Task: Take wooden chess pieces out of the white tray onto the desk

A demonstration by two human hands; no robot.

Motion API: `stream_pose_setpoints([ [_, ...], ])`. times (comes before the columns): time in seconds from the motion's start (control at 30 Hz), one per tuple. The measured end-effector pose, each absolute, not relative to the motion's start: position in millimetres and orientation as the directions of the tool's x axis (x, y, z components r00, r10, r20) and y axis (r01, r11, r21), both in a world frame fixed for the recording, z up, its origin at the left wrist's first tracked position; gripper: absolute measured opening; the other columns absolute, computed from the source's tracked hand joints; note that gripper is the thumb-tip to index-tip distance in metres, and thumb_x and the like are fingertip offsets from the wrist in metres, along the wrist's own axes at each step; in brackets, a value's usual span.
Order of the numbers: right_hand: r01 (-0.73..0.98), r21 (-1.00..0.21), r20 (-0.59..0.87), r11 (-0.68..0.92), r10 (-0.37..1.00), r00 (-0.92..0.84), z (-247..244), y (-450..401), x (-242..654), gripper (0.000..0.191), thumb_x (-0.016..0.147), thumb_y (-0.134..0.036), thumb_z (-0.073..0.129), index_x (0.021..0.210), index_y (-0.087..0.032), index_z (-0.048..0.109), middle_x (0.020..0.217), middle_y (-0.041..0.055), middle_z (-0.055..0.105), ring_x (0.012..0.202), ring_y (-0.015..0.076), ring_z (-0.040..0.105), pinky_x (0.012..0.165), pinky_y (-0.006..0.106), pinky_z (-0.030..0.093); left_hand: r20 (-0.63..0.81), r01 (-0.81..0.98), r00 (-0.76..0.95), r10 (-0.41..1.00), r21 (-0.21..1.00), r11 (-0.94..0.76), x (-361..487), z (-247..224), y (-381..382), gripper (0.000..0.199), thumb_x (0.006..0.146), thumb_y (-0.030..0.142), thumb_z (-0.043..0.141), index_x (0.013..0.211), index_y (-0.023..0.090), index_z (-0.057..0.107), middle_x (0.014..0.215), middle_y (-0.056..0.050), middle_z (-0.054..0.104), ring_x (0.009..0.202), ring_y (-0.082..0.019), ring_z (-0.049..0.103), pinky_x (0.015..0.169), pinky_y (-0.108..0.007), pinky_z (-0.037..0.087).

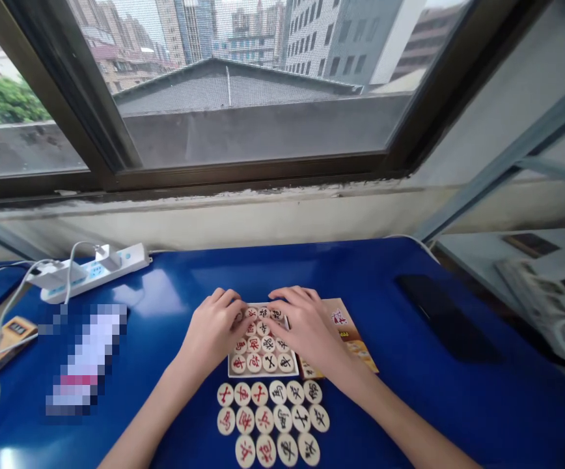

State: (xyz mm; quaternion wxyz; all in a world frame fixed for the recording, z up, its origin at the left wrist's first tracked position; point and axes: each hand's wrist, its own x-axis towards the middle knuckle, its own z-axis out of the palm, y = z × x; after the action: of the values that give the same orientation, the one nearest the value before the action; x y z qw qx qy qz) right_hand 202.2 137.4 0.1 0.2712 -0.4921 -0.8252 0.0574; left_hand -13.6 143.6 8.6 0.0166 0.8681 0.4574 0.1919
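A shallow white box (pixel 263 375) lies on the blue table, filled with rows of round Chinese chess pieces (pixel 254 362) marked in red and black. My left hand (pixel 218 320) bends over its far left corner, thumb resting on the pieces and fingers apart at the edge. Over the right side reaches my right hand (pixel 306 324), its thumb stretched across the pieces and its fingers spread along the far edge. No piece shows lifted in either hand. In front of the box, loose Chinese chess pieces (pixel 264 420) lie in three rows, red at left and black at right.
A printed cardboard box lid (pixel 360 348) lies partly under my right forearm. Farther right is a black phone-like object (pixel 446 319). At left are a power strip (pixel 131 260) with cables, a blurred-out item (pixel 92 348) and a yellow-brown packet (pixel 6 342). A window stands behind the table.
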Motion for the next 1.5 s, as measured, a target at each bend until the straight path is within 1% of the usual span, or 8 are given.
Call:
stream_pose_setpoints([
  [0.17,0.793,-0.365,0.414,0.488,0.848,-0.331,-4,138,198,0.009,0.092,-0.029,0.068,0.091,-0.023,0.074,0.110,0.0047,0.074,0.102,0.0230,0.065,0.091,0.045,0.047,0.325,0.851,0.399,0.857,0.216,-0.478,-5,4,139,0.010,0.092,0.028,0.069,0.089,0.019,0.066,0.097,-0.005,0.068,0.090,-0.024,0.059,0.073,-0.039,0.051],
  [0.37,0.804,-0.349,0.442,0.481,0.841,-0.312,-5,136,192,0.008,0.091,-0.026,0.068,0.092,-0.020,0.073,0.104,0.0042,0.074,0.098,0.0223,0.065,0.090,0.044,0.046,0.335,0.867,0.369,0.867,0.214,-0.451,-2,5,136,0.011,0.090,0.029,0.073,0.087,0.020,0.067,0.099,-0.004,0.070,0.093,-0.025,0.061,0.075,-0.041,0.050],
  [0.67,0.802,-0.321,0.476,0.504,0.818,-0.324,-7,135,188,0.011,0.093,-0.023,0.063,0.093,-0.019,0.073,0.105,0.0041,0.075,0.100,0.0217,0.065,0.096,0.045,0.044,0.371,0.841,0.412,0.832,0.195,-0.504,1,3,137,0.005,0.089,0.023,0.071,0.088,0.018,0.070,0.103,-0.005,0.071,0.098,-0.025,0.063,0.079,-0.041,0.050],
  [0.87,0.813,-0.310,0.504,0.492,0.810,-0.299,-6,134,188,0.007,0.090,-0.023,0.068,0.090,-0.018,0.074,0.104,0.0032,0.076,0.099,0.0227,0.066,0.093,0.046,0.045,0.400,0.828,0.428,0.811,0.186,-0.529,-1,3,138,0.005,0.089,0.022,0.070,0.087,0.017,0.072,0.100,-0.006,0.071,0.095,-0.024,0.063,0.077,-0.039,0.050],
  [1.0,0.804,-0.309,0.517,0.508,0.799,-0.306,-8,134,186,0.008,0.090,-0.020,0.066,0.092,-0.017,0.073,0.105,0.0040,0.075,0.098,0.0222,0.066,0.092,0.044,0.047,0.420,0.814,0.448,0.789,0.174,-0.554,-1,3,139,0.007,0.090,0.023,0.070,0.086,0.017,0.072,0.101,-0.006,0.071,0.095,-0.024,0.063,0.078,-0.039,0.050],
  [1.13,0.788,-0.310,0.530,0.532,0.785,-0.322,-9,134,186,0.013,0.093,-0.017,0.059,0.090,-0.016,0.071,0.106,0.0062,0.074,0.100,0.0231,0.065,0.091,0.044,0.048,0.442,0.808,0.450,0.776,0.168,-0.564,-3,2,140,0.007,0.090,0.021,0.069,0.085,0.018,0.072,0.101,-0.005,0.071,0.093,-0.023,0.063,0.077,-0.038,0.049],
  [1.27,0.776,-0.329,0.558,0.538,0.774,-0.300,-5,134,189,0.022,0.097,-0.014,0.052,0.083,-0.018,0.069,0.101,0.0045,0.074,0.095,0.0203,0.066,0.088,0.040,0.048,0.472,0.803,0.446,0.761,0.165,-0.573,-6,8,141,0.013,0.092,0.015,0.063,0.081,0.019,0.070,0.102,-0.004,0.072,0.094,-0.022,0.064,0.077,-0.038,0.048],
  [1.5,0.750,-0.368,0.554,0.550,0.777,-0.298,2,133,196,0.017,0.096,-0.018,0.058,0.084,-0.019,0.070,0.104,0.0036,0.074,0.098,0.0207,0.066,0.088,0.041,0.048,0.487,0.795,0.441,0.754,0.178,-0.580,-13,19,143,0.010,0.093,0.017,0.063,0.086,0.020,0.069,0.108,-0.005,0.072,0.097,-0.024,0.064,0.077,-0.039,0.047],
])
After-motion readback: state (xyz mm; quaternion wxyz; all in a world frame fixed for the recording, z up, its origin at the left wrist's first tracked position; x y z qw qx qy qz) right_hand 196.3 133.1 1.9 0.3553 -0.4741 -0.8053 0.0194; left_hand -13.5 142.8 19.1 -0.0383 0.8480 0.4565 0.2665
